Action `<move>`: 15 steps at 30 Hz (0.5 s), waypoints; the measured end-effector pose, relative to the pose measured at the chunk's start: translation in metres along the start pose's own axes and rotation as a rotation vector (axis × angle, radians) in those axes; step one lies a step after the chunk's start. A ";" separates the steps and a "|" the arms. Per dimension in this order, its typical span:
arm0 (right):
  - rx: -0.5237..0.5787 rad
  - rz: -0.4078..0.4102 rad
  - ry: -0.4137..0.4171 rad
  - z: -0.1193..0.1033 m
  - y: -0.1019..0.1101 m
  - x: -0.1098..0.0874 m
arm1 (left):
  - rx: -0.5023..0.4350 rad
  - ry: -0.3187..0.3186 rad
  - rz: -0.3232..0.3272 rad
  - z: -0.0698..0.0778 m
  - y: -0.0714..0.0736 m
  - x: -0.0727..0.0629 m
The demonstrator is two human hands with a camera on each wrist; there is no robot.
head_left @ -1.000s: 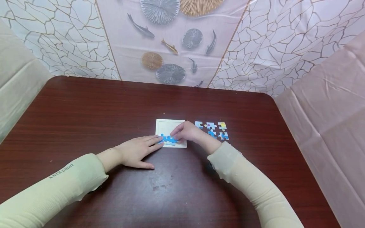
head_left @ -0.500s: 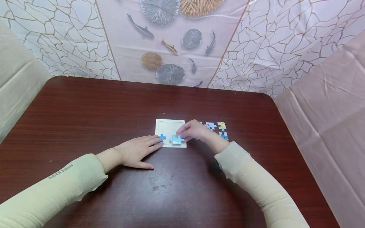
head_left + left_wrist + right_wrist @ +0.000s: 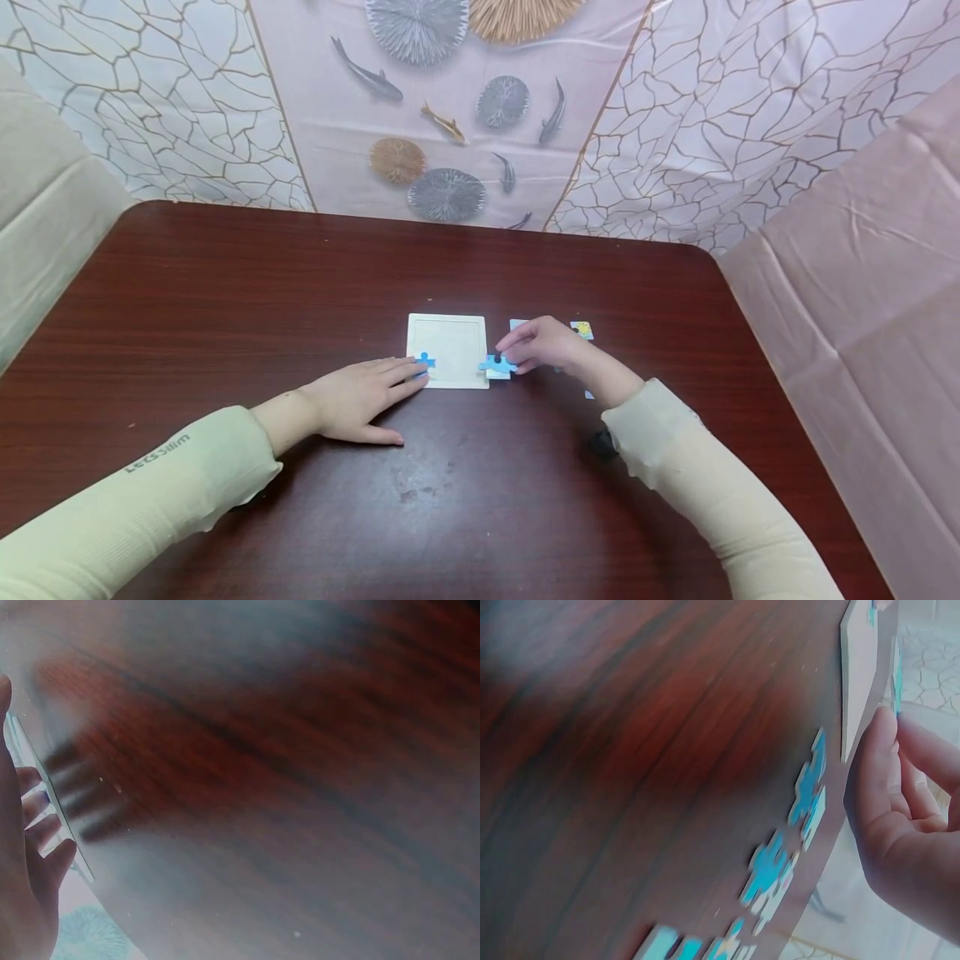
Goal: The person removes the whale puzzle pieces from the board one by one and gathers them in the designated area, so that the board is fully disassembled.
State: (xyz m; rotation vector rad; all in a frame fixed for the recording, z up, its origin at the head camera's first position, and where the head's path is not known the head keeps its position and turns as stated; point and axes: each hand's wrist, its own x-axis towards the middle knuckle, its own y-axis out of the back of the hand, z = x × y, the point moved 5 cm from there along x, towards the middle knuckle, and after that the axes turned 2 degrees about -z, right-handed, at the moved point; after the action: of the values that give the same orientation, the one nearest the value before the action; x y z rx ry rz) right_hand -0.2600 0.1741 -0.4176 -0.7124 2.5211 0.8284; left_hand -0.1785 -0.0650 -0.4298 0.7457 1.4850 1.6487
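My right hand [image 3: 547,346] pinches a blue jigsaw piece [image 3: 498,367] between thumb and fingertips, at the right rim of a cream puzzle tray [image 3: 453,333]. Seen from the right wrist, the held piece [image 3: 897,679] is edge-on and raised above the table. My left hand [image 3: 367,400] lies flat with straight fingers, its fingertips on the tray's lower left corner. Another blue jigsaw piece [image 3: 426,359] sits in that corner, partly hidden by those fingers. In the left wrist view, the left hand's fingers [image 3: 46,831] reach over the tray's edge.
Several loose jigsaw pieces [image 3: 767,862] lie on the dark wooden table [image 3: 300,275] right of the tray, mostly behind my right hand in the head view. One with a yellow sun [image 3: 582,330] shows beyond it. A patterned cloth [image 3: 450,108] hangs behind the table.
My right hand has moved right, lifting the blue jigsaw piece away from beside the corner piece to the tray's right rim. My left hand has stayed in place.
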 end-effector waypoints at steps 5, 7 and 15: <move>0.012 -0.001 0.020 0.007 0.008 -0.009 | 0.006 -0.008 0.008 0.000 0.000 0.000; 0.002 -0.004 0.016 0.009 0.010 -0.013 | 0.008 -0.013 0.013 0.000 0.001 0.000; -0.038 0.010 -0.010 0.022 0.024 -0.024 | 0.007 -0.003 0.006 0.001 0.001 0.001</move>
State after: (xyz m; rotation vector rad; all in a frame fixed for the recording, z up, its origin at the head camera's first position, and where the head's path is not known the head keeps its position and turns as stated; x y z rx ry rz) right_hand -0.2505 0.2133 -0.4119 -0.7068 2.5082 0.8839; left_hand -0.1784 -0.0641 -0.4290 0.7575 1.4888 1.6468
